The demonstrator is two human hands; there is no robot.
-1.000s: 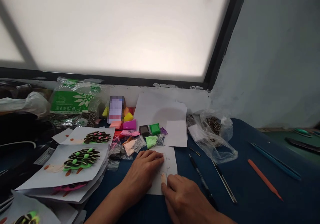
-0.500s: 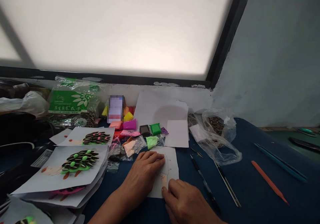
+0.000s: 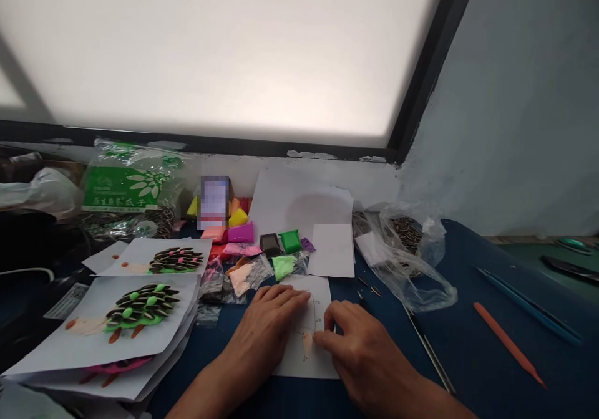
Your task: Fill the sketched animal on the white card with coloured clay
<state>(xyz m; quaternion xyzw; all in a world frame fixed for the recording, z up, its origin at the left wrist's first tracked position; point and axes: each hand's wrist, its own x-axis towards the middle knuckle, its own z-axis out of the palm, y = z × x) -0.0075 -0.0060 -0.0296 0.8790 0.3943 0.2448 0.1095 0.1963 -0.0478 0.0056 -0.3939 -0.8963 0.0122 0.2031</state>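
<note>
My left hand lies flat over the left part of a small white sheet of paper, its fingers stretched out. A pencil or pen outline runs down the sheet, partly hidden by that hand. On the outline's lower end sits a pale peach piece of modelling clay, flattened and tapering towards me. Just right of it is my right hand, index finger bent and thumb reaching to the clay's edge. Nothing shows between its fingers, and its other fingers are curled and mostly hidden.
Seed-and-clay hedgehog pictures are stacked at left. Behind the sheet lie clay packets, a phone and blank papers. A plastic bag of seeds, a metal rod, an orange clay tool and blue tweezers are at right.
My right hand has moved up and right off the clay's lower end, uncovering its tapered tip. It now hides most of the pen. My left hand stays on the sheet.
</note>
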